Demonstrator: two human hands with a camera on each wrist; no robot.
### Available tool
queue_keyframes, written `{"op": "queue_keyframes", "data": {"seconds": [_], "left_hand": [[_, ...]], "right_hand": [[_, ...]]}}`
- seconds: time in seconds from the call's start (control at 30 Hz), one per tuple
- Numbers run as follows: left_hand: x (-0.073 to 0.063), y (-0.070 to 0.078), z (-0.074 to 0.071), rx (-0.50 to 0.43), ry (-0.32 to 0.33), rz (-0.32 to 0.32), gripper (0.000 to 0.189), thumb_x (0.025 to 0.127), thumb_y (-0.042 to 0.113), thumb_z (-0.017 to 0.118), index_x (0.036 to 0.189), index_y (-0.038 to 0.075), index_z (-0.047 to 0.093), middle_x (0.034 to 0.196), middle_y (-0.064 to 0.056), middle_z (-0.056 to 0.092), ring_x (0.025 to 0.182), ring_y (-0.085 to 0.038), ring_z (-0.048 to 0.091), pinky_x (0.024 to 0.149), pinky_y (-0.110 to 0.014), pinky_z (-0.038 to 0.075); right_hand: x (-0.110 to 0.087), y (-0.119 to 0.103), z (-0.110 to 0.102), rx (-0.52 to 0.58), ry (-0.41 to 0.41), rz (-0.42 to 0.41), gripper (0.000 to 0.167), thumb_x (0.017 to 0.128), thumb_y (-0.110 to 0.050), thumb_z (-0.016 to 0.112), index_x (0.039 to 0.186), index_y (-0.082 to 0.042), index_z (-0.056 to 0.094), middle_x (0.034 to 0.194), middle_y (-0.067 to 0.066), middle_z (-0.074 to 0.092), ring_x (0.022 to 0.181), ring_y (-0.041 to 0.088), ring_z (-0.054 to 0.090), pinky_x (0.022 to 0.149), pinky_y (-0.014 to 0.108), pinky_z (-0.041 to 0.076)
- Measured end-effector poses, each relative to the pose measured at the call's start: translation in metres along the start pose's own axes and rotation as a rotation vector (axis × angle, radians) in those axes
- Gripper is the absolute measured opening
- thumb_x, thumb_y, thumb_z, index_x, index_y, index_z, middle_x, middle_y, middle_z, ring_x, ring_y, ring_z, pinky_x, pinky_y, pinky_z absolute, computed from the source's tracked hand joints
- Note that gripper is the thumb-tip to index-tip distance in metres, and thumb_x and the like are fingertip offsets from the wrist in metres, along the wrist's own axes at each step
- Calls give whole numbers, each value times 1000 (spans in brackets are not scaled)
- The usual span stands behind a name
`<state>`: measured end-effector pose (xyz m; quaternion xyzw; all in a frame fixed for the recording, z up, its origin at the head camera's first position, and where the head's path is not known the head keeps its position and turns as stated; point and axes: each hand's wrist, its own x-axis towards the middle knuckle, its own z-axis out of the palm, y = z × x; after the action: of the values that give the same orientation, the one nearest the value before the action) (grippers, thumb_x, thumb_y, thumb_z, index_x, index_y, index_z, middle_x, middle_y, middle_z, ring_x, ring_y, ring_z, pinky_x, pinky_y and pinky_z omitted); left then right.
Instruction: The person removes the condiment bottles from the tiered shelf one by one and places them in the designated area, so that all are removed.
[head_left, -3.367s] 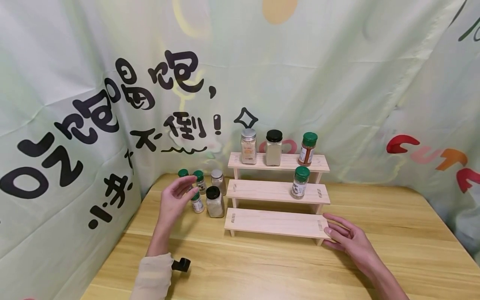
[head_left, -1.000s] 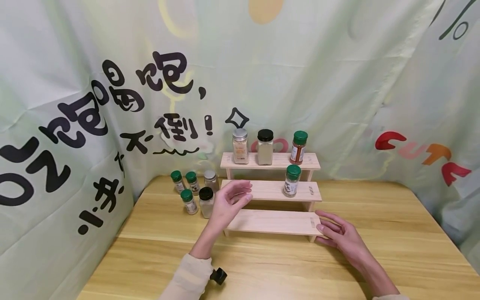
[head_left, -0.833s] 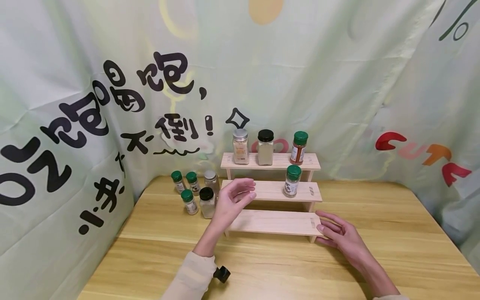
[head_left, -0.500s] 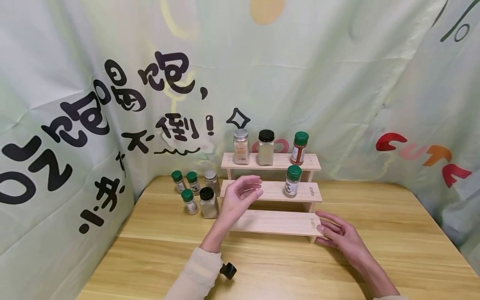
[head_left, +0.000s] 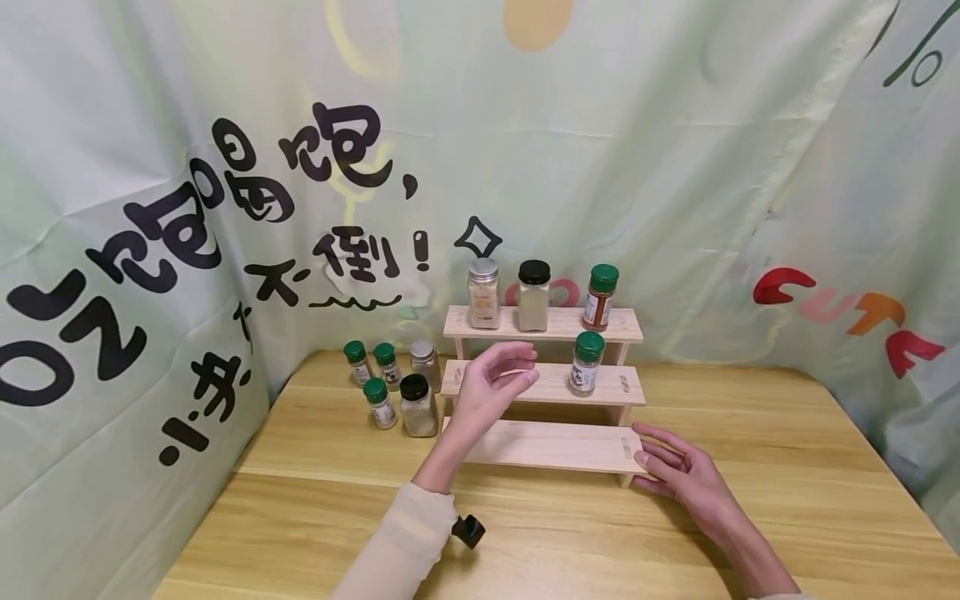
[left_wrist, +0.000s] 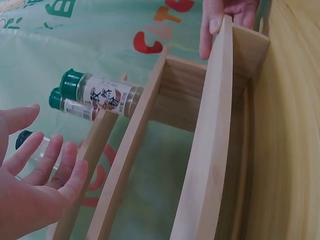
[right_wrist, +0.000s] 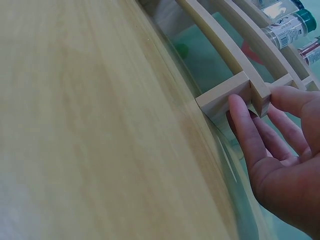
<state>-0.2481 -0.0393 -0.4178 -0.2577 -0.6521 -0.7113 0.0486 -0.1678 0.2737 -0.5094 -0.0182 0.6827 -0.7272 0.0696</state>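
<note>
My left hand (head_left: 491, 387) hovers in front of the middle tier of a three-tier wooden spice rack (head_left: 555, 446), fingers loosely bent and nothing in them. A green-capped spice jar (head_left: 586, 367) with a white label stands on that tier, just right of the fingertips. The right hand (head_left: 693, 475) holds the right end of the lowest tier, thumb on one side and fingers on the other, as the right wrist view (right_wrist: 285, 145) shows at the corner. On the top tier stand a silver-capped jar (head_left: 484, 296), a black-capped jar (head_left: 534, 298) and a green-capped jar of red-brown spice (head_left: 600, 300).
Left of the rack, several jars stand close together on the wooden table (head_left: 315, 500): small green-capped ones (head_left: 380, 407), a silver-capped one (head_left: 424, 367) and a black-capped one (head_left: 418, 408). A printed curtain (head_left: 675, 167) hangs behind the table and along its left side.
My left hand has moved right, from the jars on the table to in front of the rack's middle tier, still empty. The right hand keeps its place at the rack's end. The jars stand unmoved.
</note>
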Motion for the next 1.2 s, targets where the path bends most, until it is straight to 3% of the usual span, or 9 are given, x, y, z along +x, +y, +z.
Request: {"op": "queue_keyframes", "data": {"seconds": [0.2, 0.43, 0.73, 1.2], "left_hand": [[6, 0, 9, -32, -28, -5, 36, 93, -1, 74, 127, -6, 64, 125, -27, 64, 115, -43, 63, 102, -48, 54], [10, 1, 22, -25, -56, -21, 37, 94, 3, 74, 129, -1, 63, 128, -19, 65, 121, -40, 61, 106, -44, 52], [17, 2, 38, -15, -44, -34, 43, 93, 4, 75, 134, 3, 62, 131, -13, 66, 123, -30, 62, 111, -47, 47], [26, -5, 58, 27, 0, -41, 43, 93, 8, 77, 134, 7, 64, 125, -4, 68, 116, -15, 64, 108, -40, 50]], "right_hand": [[0, 0, 0, 2, 6, 14, 55, 102, -11, 65, 151, 2, 43, 130, 1, 63, 113, 11, 66, 91, 43, 60], [-1, 0, 1, 12, 11, 22, 58, 101, -11, 67, 151, 4, 42, 128, 0, 64, 112, 12, 67, 91, 44, 60], [0, 1, 1, 2, 21, 35, 59, 101, -11, 66, 152, 4, 41, 130, 2, 63, 112, 11, 67, 91, 44, 60], [0, 0, 1, -1, 16, 35, 59, 101, -12, 66, 152, 3, 41, 130, 4, 64, 111, 13, 68, 91, 43, 60]]}}
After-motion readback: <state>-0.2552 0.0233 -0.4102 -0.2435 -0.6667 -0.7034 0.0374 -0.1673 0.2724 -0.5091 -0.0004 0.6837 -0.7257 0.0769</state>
